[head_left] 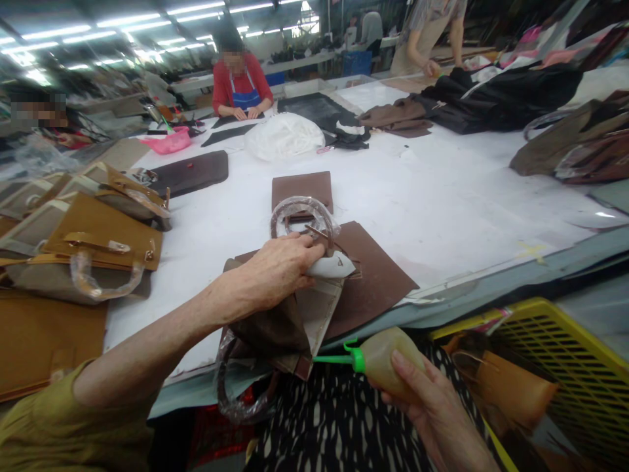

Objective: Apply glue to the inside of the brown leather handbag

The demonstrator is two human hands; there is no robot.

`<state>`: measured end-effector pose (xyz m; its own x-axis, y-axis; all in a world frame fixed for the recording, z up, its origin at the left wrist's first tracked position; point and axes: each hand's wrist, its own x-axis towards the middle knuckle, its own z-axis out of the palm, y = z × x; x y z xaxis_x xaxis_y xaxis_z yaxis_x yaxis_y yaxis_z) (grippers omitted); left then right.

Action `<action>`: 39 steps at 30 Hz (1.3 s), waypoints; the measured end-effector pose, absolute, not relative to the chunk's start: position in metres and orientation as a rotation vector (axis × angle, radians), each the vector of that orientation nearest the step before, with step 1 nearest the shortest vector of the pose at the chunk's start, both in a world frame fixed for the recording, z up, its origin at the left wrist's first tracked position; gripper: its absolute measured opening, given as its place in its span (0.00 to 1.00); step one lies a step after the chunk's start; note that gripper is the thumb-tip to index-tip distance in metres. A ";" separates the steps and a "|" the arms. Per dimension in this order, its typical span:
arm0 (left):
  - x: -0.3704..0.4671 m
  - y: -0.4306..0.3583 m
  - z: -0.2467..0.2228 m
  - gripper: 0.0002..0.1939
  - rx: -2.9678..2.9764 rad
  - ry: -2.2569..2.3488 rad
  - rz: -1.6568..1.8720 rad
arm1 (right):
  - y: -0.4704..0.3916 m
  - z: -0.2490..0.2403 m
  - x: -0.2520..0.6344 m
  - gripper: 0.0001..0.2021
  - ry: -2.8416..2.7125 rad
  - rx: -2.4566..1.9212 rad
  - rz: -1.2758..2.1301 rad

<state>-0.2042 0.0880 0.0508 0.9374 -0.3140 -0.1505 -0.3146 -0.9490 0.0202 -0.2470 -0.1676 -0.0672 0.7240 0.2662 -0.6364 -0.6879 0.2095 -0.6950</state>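
Observation:
My left hand [285,265] is closed on the upper edge of a brown handbag [268,328] that lies over the front edge of the table. A pale flap or lining shows under the fingers. The bag has plastic-wrapped handles, one [302,204] up on the table and another [243,387] hanging below the edge. My right hand [417,380] is wrapped round a squeeze bottle [390,357] of yellowish liquid with a green nozzle. The nozzle tip is at the bag's lower corner; whether it touches I cannot tell. A flat brown panel [376,275] lies beneath the bag.
Tan handbags [108,229] crowd the left side. A small brown panel [302,187], a white plastic bag [285,136] and a pink basket [170,141] lie farther back. A yellow crate [555,334] stands at right. Co-workers sit or stand across the white table [442,196].

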 end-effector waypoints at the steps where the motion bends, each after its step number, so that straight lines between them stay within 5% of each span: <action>1: -0.204 0.088 0.051 0.07 -3.088 0.505 0.231 | -0.168 -0.067 -0.248 0.21 0.418 -1.189 0.697; 20: -0.203 0.087 0.052 0.07 -3.077 0.523 0.230 | -0.165 -0.032 -0.254 0.21 0.161 -1.713 0.319; 39: -0.204 0.087 0.052 0.09 -3.088 0.500 0.237 | -0.176 -0.059 -0.235 0.21 0.101 -1.647 0.406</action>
<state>-0.2038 0.0867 0.0516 0.9377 -0.3137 -0.1494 -0.3144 -0.9491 0.0194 -0.2346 -0.1759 -0.0591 0.9316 0.1718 -0.3202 -0.3019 -0.1245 -0.9452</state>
